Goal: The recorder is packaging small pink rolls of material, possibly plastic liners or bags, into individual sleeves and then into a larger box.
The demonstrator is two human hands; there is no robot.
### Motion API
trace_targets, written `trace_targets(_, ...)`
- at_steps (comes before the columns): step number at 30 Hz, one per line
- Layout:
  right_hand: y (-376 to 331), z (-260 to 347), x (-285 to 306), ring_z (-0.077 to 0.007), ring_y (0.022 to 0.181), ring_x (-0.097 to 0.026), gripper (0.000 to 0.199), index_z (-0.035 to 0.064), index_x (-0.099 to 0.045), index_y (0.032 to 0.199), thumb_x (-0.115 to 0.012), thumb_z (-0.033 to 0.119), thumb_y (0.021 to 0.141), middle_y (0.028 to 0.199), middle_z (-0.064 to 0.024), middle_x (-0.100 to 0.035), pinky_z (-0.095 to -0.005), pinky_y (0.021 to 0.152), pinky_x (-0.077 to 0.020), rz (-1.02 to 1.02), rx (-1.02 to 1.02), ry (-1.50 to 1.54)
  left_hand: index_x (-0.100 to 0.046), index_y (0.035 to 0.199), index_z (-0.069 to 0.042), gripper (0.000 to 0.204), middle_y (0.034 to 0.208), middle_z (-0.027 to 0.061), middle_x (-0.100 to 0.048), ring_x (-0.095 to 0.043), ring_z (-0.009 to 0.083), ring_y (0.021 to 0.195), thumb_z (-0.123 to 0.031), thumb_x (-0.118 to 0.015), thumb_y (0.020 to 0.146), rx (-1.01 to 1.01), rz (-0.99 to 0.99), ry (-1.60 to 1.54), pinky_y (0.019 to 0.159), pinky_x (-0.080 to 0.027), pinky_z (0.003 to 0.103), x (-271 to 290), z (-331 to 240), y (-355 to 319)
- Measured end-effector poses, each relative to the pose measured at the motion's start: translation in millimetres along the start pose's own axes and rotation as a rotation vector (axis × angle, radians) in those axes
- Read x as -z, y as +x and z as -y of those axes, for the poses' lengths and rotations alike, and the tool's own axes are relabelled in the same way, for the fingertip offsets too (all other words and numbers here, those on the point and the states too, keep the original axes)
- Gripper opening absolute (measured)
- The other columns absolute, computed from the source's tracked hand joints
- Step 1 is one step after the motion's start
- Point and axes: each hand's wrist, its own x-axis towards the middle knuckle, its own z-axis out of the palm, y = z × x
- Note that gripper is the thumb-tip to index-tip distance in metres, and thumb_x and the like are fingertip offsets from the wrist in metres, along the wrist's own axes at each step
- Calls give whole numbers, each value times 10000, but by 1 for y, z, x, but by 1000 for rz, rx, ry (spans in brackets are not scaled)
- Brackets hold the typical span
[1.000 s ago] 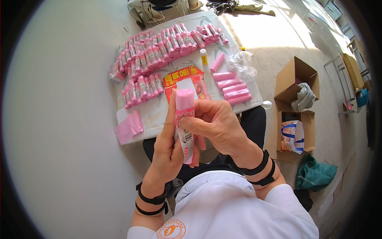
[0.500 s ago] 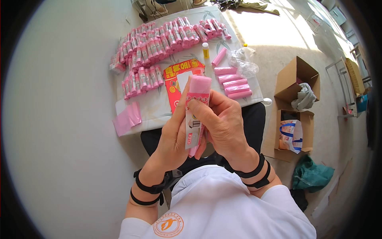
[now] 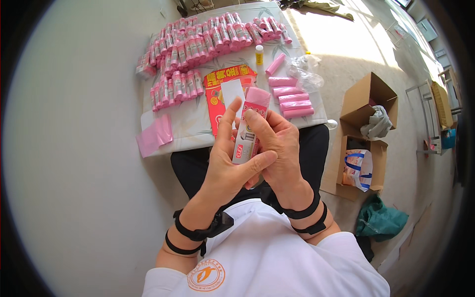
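Observation:
Above the table's near edge, both my hands are on a pink roll of plastic bags (image 3: pixel 259 96) with a printed paper label (image 3: pixel 244 141) along it. My right hand (image 3: pixel 282 153) is closed round the roll from the right, its thumb pressing on the label's upper part. My left hand (image 3: pixel 220 163) cups the roll from the left, its index finger stretched along the side and its thumb across the label's lower end. The roll's underside is hidden. Just beyond lie white paper slips (image 3: pixel 231 93) on a red printed sheet (image 3: pixel 215 109).
Many labelled pink rolls (image 3: pixel 198 49) fill the far left of the table (image 3: pixel 188 133). Bare pink rolls (image 3: pixel 296 105), clear plastic film (image 3: pixel 307 69) and a yellow tube with white cap (image 3: pixel 259 55) lie right. Cardboard boxes (image 3: pixel 358 101) and a green bag (image 3: pixel 381 218) are on the floor.
The roll has tilted to the right and come lower between my hands. My left thumb has swung over the label's lower end toward my right hand.

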Motion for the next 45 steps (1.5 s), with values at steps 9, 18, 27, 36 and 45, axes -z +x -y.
trace_targets(9,-8,5,0,-55,696,-588,189,-22,-630,981,-665,128,871,846,-37,-645,-208,609,-486,41,63,65,-175,1465,-1,553,1214,96,-493,-469,18,715,-180,-405,995,-147,-68,191,566,-384,157,-3,5,-4)
trace_targets(18,-5,2,11,-35,693,-563,257,-41,-608,1056,-651,147,886,909,-23,-627,-196,590,-474,99,116,41,-505,1158,31,417,777,53,-606,-451,44,483,-300,-288,1026,-65,-19,3,428,-337,189,5,15,-7)
trace_targets(27,1,6,8,-39,827,-550,294,-70,-613,1076,-637,161,894,1242,-27,-503,-200,678,-469,246,127,-137,-540,1164,10,407,741,19,-578,-524,66,579,-297,-307,1033,-90,126,137,522,-407,213,31,17,1)
trace_targets(36,13,-24,6,-70,965,-541,245,-51,-650,1034,-656,138,878,1235,-13,-512,-225,802,-466,148,301,-295,-569,970,2,502,739,27,-567,-540,81,666,-448,-349,1002,-6,-84,365,588,-463,247,31,1,19)
trace_targets(45,9,-17,8,-117,1047,-526,245,-50,-654,1046,-666,109,861,1259,-56,-511,-218,761,-476,239,408,-286,-582,809,-14,658,569,10,-524,-471,64,467,-530,-215,988,-124,-101,353,413,-352,217,25,15,23)
